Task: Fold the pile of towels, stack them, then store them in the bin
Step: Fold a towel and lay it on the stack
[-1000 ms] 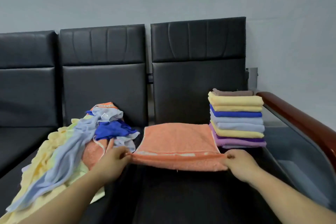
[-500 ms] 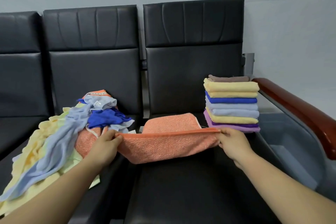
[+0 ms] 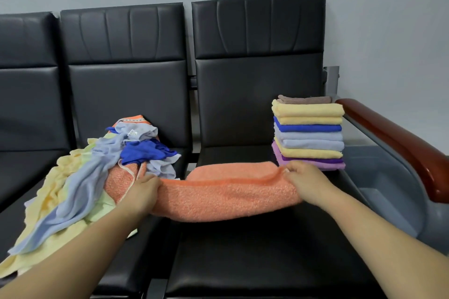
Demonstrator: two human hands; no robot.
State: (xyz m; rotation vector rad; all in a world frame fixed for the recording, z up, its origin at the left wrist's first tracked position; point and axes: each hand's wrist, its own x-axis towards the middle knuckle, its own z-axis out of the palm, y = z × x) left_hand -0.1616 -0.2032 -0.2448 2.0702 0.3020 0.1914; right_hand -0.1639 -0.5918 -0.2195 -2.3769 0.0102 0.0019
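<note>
Across the black padded seat (image 3: 255, 250) the fuzzy orange terry towel (image 3: 226, 198) is stretching, its long axis running left to right. The left hand (image 3: 143, 192) is gripping its left end and the right hand (image 3: 307, 181) is pinching its right end, fingers of both curling round the cloth.

— What's behind it all?
— A plain, pale grey wall (image 3: 388, 19), running the whole width.
— And the furniture?
— A row of black padded seats (image 3: 126, 94) joined side by side against that wall. Three backrests show, each with stitched panels near its top edge. The right-hand seat (image 3: 258, 104) ends in a glossy reddish-brown armrest (image 3: 398, 138), and a grey metal post (image 3: 331, 77) rises just behind its back corner.
— The light?
— Soft and even, with a dull sheen on the front cushion (image 3: 255, 255).
</note>
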